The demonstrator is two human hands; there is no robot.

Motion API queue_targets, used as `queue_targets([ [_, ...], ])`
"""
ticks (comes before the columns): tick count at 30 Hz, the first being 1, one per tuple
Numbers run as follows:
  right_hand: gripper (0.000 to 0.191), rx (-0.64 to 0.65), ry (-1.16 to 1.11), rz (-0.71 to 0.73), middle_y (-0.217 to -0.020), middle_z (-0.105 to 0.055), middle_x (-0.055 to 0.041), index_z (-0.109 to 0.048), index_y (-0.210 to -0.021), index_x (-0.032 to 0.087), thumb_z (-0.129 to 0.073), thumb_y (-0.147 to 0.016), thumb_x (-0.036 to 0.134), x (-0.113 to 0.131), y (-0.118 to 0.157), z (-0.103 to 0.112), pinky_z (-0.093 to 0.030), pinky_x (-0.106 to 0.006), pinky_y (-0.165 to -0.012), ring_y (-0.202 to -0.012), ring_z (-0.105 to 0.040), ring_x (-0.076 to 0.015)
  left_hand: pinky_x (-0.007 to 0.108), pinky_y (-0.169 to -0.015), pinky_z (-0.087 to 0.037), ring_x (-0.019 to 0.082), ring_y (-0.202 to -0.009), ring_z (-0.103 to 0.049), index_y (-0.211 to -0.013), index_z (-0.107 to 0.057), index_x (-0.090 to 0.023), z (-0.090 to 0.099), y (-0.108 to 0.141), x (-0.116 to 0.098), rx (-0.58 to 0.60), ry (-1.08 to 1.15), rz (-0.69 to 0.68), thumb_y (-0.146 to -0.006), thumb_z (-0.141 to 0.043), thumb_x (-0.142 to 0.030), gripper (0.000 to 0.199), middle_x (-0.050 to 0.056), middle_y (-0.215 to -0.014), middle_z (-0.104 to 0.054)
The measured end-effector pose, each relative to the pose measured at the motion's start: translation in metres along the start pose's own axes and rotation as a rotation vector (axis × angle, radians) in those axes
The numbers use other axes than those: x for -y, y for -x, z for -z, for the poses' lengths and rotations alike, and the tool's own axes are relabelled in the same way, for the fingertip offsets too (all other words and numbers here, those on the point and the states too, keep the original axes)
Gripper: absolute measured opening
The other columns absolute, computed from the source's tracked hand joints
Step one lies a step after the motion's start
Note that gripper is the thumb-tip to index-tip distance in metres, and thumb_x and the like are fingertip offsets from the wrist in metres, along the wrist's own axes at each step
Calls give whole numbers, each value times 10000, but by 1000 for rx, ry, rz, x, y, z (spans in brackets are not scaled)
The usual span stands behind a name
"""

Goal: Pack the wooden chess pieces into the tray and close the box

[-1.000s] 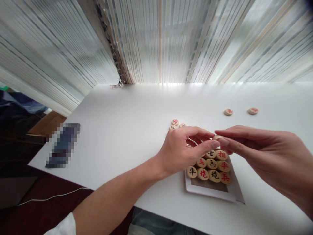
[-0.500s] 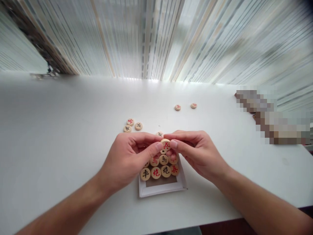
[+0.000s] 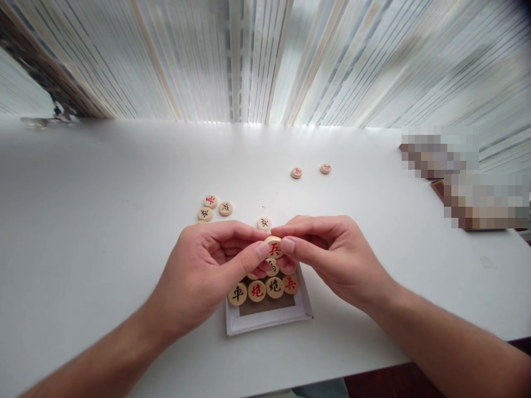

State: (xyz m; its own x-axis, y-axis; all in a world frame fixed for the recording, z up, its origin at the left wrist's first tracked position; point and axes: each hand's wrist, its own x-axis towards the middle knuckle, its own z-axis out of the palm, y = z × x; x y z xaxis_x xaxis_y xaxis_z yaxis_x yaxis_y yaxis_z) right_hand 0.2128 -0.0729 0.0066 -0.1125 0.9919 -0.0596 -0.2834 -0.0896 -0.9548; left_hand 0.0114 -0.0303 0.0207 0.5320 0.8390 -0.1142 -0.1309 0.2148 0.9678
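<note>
Pale wood with a red character is marking the xiangqi soldier piece (image 3: 274, 249), which is being held between two hands over the back part of a white-rimmed box (image 3: 267, 322). The left hand (image 3: 207, 265) is pinching the piece's left edge between thumb and forefinger; the right hand (image 3: 332, 251) is pinching its right edge likewise. The remaining fingers are curling beneath, partly hidden. In the box's front row, a black chariot piece (image 3: 237, 293), a red cannon piece (image 3: 257, 291), a black cannon piece (image 3: 274, 287) and a second red soldier piece (image 3: 291, 284) are lying face up. A black horse piece (image 3: 271, 267) is showing behind them. On the white table (image 3: 124, 237), a black-marked piece (image 3: 264, 223) is lying just beyond the hands, and two red-marked pieces (image 3: 296, 173) are resting farther back.
</note>
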Motion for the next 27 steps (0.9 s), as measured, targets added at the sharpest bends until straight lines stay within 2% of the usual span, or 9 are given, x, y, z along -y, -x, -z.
queue_targets([
  [4, 225, 1, 6, 14, -839, -820, -44, -921, -1003, 274, -997, -796, 232, 3, 1, -2, -631, -248, -634, -694, -722, -146, 146, -680, -675, 136, -685, -815, -964, -919, -262, 0, 0, 0, -8, -8, 6, -854, -929, -184, 135, 8, -785, -865],
  [9, 181, 13, -9, 49, -829, -823, -39, -919, -944, 261, -1007, -787, 252, 4, 3, -5, -655, -254, -663, -699, -746, -149, 165, -686, -684, 170, -729, -834, -884, -910, -238, -2, 3, 2, -49, -18, -3, -783, -967, -139, 153, 10, -781, -861],
  [14, 187, -25, 28, 25, -772, -796, -35, -904, -859, 243, -1032, -745, 319, 5, 4, -7, -681, -314, -686, -697, -753, -183, 148, -684, -674, 172, -744, -837, -877, -910, -225, -3, 4, 3, -53, -9, 12, -763, -971, -113, 171, 11, -772, -858],
  [18, 200, -27, 40, 2, -785, -800, -39, -912, -900, 241, -1019, -764, 341, 3, 3, -6, -655, -309, -651, -660, -727, -167, 146, -686, -673, 170, -742, -837, -901, -913, -222, -2, 4, 3, -40, -3, 34, -773, -965, -118, 173, 14, -770, -859],
  [23, 199, -25, -28, -74, -836, -828, -51, -915, -986, 245, -988, -806, 290, -1, 3, -1, -636, -279, -661, -704, -737, -161, 203, -681, -702, 189, -729, -844, -1014, -907, -221, 1, 3, 4, -22, 50, 113, -833, -944, -206, 185, 46, -848, -880],
  [27, 218, -5, -77, -116, -794, -807, -27, -912, -1044, 263, -968, -833, 270, -1, 2, 0, -618, -247, -664, -708, -727, -142, 242, -704, -718, 180, -686, -832, -1104, -886, -204, 2, 2, 5, -6, 91, 132, -866, -927, -246, 244, 66, -869, -884],
])
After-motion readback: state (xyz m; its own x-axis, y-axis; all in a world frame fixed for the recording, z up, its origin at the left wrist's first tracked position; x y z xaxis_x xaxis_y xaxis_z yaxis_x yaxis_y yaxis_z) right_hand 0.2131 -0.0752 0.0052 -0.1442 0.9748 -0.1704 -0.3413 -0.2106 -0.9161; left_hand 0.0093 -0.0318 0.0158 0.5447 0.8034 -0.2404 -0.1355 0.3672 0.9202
